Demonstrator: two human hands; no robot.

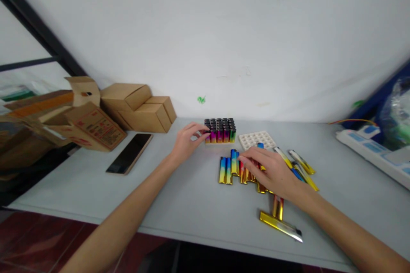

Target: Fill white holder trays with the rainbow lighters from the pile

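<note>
Black-topped lighters [219,134] stand upright in a tight block near the wall, their bodies purple, gold and green. My left hand [188,140] is at the block's left front corner, thumb and forefinger pinched on a lighter there. Over a group of loose shiny lighters is my right hand [272,169], its thumb and fingertips closed at the edge of a blue-and-yellow lighter [235,163]. Two similar lighters [225,170] lie just left of it. The hand partly hides red-and-gold lighters beneath. Closer to the front edge lies a gold lighter [280,224].
A white tray with holes [256,138] lies right of the block. Several loose lighters [304,166] are scattered beyond my right hand. At left are a phone [130,153], an open carton [92,128] and closed brown boxes [137,108]. A white power strip [374,153] runs along the right side.
</note>
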